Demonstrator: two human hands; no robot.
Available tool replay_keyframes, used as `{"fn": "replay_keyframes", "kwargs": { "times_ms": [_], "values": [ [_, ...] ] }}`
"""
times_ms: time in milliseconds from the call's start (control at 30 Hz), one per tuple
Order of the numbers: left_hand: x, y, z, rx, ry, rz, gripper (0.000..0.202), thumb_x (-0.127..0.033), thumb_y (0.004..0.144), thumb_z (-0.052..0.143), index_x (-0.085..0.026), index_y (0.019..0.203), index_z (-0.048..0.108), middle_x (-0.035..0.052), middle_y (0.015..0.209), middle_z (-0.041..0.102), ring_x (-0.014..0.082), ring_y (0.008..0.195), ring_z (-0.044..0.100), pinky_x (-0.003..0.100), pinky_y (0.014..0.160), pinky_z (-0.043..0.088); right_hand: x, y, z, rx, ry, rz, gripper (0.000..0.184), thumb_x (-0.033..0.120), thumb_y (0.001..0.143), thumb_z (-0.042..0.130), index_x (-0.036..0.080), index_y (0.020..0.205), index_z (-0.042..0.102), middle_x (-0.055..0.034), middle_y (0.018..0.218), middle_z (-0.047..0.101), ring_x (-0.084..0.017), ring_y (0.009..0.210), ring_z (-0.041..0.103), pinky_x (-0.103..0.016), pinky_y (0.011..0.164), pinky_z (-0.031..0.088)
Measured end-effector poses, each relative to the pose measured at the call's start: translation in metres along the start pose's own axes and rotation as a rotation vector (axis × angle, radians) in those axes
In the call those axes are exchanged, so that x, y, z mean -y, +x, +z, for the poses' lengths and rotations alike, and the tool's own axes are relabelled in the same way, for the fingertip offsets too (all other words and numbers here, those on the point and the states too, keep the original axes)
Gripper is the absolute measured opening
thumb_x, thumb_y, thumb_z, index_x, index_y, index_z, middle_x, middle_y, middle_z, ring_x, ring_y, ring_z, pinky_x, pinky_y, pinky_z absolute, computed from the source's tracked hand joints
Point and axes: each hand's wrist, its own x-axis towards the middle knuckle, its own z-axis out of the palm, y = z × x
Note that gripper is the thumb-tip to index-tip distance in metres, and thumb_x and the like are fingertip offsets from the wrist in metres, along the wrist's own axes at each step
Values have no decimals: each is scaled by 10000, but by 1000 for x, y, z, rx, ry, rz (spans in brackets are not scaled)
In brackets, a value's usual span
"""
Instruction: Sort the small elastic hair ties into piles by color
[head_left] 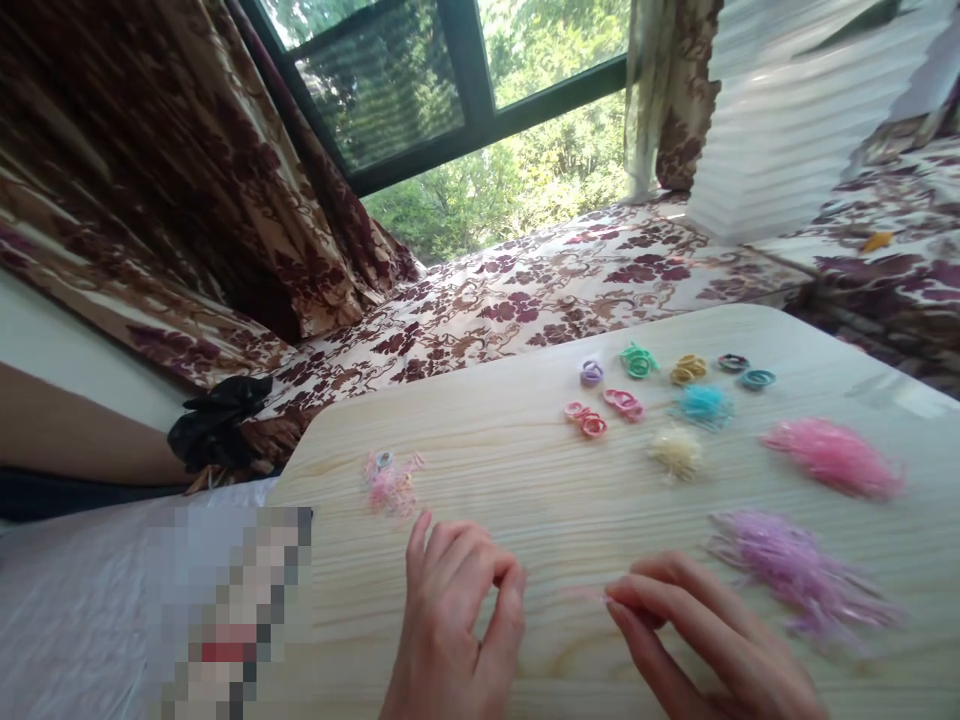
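My left hand hovers low over the pale wooden board, fingers curled toward the thumb; nothing shows between them. My right hand pinches a thin pink strand between thumb and forefinger. A purple heap of thin bands lies just right of that hand, and a pink heap lies beyond it. A small scatter of pale pink bands lies ahead of my left hand. Further back sit small piles of coloured hair ties: red-pink, pink, purple, green, yellow, blue and cream.
The board rests on a bed with a maroon floral cover. Matching curtains hang left of a window. A black scrunchie lies at the board's left corner. White fabric covers the near left.
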Motion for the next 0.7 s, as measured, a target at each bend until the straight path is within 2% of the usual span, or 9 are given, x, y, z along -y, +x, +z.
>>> {"fn": "replay_keyframes", "kwargs": {
  "times_ms": [200,367,500,567,700],
  "values": [
    [4,-1,13,-100,25,99,140,-155,891,491,-252,853,585,-32,732,639,179,873,587,466,1109,205,-9,-6,-33,-85,-233,7,121,183,860,639,232,967,666,-23,872,686,-152,775,679,-245,704,550],
    [10,0,21,-131,-2,189,99,-188,871,529,-261,868,597,-40,689,632,191,869,603,447,1090,233,-35,-12,-84,-150,-470,91,85,264,896,613,239,961,661,-20,918,669,-160,798,663,-283,745,523],
    [15,0,25,-126,11,217,80,-207,868,547,-264,871,604,-41,683,636,196,864,609,440,1090,237,-58,-5,-118,-182,-629,149,171,373,928,560,230,925,656,-12,873,651,-160,755,633,-303,721,485],
    [16,-1,26,-116,20,219,80,-208,870,548,-265,876,603,-40,686,638,197,866,610,440,1089,233,-69,4,-124,-203,-674,182,224,401,941,526,222,898,654,-12,849,648,-161,735,627,-309,707,470],
    [20,-2,25,-114,52,229,84,-207,874,538,-264,876,601,-42,702,652,195,862,617,441,1100,209,-88,21,-124,-203,-758,241,330,451,948,463,211,854,669,-25,831,666,-175,713,640,-317,648,463]
  ]
}}
